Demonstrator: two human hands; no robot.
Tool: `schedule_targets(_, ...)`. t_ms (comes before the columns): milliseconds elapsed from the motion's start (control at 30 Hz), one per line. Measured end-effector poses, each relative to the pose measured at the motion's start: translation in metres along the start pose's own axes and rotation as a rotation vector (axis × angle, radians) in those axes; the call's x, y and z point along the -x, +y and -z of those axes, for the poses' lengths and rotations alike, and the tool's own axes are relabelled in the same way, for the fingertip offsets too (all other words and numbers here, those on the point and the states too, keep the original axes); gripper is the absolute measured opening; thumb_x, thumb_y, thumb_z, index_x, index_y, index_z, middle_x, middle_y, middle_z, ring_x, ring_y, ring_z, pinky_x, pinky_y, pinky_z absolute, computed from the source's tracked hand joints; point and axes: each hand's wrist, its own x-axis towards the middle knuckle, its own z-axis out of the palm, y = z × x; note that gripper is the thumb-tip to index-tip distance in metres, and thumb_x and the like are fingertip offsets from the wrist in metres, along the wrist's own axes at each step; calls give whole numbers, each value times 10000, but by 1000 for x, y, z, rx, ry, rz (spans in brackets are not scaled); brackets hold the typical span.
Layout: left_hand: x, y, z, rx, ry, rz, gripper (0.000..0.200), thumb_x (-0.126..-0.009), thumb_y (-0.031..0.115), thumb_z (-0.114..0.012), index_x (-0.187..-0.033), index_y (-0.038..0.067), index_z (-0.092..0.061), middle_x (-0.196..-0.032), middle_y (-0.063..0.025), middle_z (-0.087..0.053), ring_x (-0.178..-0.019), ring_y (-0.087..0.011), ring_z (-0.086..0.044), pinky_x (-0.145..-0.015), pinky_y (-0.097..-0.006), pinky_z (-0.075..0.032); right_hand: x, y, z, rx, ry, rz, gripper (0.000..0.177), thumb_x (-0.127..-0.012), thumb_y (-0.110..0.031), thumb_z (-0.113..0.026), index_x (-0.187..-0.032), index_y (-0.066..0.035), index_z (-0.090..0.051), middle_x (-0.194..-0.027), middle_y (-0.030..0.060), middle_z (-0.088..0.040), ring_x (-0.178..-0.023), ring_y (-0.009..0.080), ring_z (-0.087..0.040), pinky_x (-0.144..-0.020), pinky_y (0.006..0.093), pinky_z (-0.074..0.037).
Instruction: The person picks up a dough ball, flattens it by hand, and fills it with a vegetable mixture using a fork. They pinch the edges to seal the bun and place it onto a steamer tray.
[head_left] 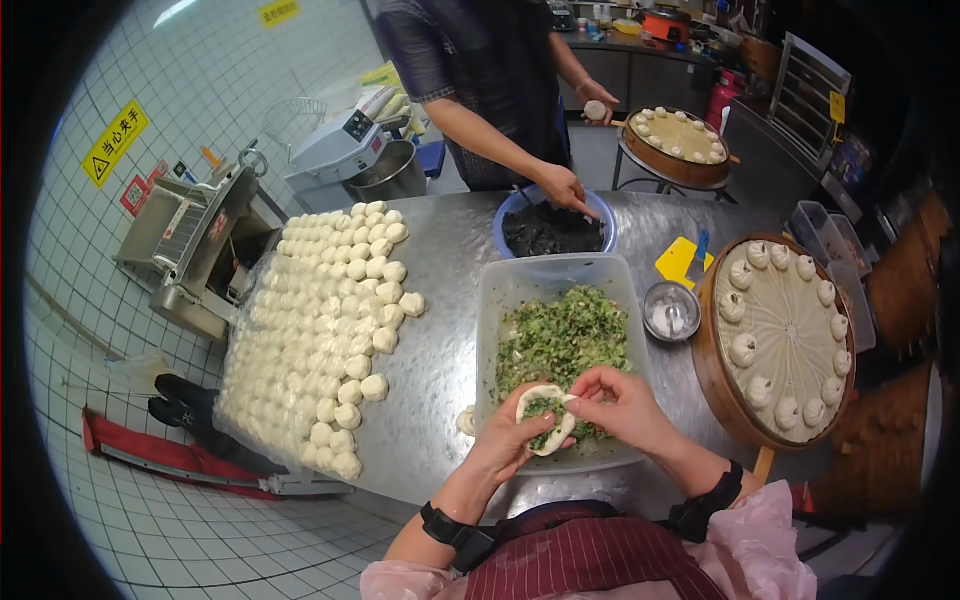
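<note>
A round dough wrapper (561, 437) with green chopped filling in it rests in my left hand (503, 440), whose fingers curl around it with the thumb over the filling. My right hand (622, 408) pinches the wrapper's edge between thumb and fingertips. Both hands are above the near end of a clear plastic tub (487, 330), which holds a chopped green vegetable filling (565, 335). Just left of the tub, a small dough piece (466, 421) lies on the steel table, partly hidden by my left hand.
Many dough balls (350, 300) cover the table's left, partly under plastic film. Right stands a bamboo steamer (790, 340) with pleated buns, beside a metal bowl (672, 311) and a yellow scraper (683, 262). Across the table, a co-worker reaches into a blue bowl (504, 215) of dark filling.
</note>
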Motion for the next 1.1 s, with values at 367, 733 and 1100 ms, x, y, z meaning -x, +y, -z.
schedule_targets(367,-1,1,9,-95,-35,128,475,-853,-45,-524,-1295,45,-376,-1180,-151,-500,-1019,-287,-595,-798,-475,-577,3,9,3,-85,16,-121,205,-852,-152,-665,-969,13,-631,-747,-32,-581,-662,12,-485,-580,168,-407)
schedule_targets(733,-6,-5,2,-299,-56,148,321,-949,115,-489,-1259,64,-424,-1123,-81,-538,-982,-186,-594,-757,-403,-588,2,12,2,246,12,128,192,-810,-129,-672,-970,-26,-649,-768,8,-578,-677,65,-534,-595,220,-442)
schedule_targets(1100,0,15,-3,-282,-65,155,531,-878,57,-503,-1376,1,-326,-1186,-128,-523,-1015,-231,-584,-884,-333,-512,-3,7,3,277,-43,139,172,-795,-149,-693,-914,-27,-668,-779,29,-550,-664,90,-522,-601,234,-439)
